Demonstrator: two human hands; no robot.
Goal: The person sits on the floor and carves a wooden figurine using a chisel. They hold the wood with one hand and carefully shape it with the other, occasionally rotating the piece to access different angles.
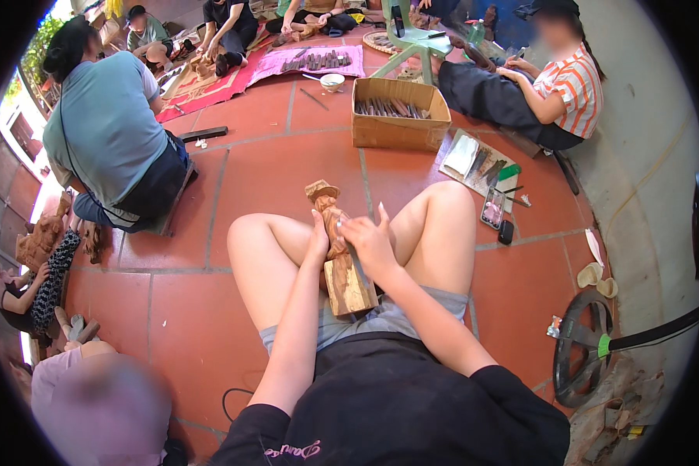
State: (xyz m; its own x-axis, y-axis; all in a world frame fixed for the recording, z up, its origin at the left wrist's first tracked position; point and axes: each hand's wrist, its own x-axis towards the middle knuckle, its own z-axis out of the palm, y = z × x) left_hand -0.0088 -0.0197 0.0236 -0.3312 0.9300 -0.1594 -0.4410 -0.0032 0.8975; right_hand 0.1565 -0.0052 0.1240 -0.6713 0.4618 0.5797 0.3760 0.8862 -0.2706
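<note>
A carved wooden figure (333,225) with a broad hat-like top leans between my bare knees, its squared, uncarved base (351,287) toward my lap. My left hand (318,238) grips the figure along its left side, thumb pointing up. Against its right side is my right hand (370,242), with bent fingertips at the carved surface and one finger raised. Whether a small piece sits under those fingertips I cannot make out.
Ahead stands a cardboard box (401,132) of carving tools. To its right a board (481,167) bears tools and a phone (493,208). A black wheel-shaped stand base (582,348) is at right. People sit nearby, including one in teal (109,124) and one in stripes (571,93).
</note>
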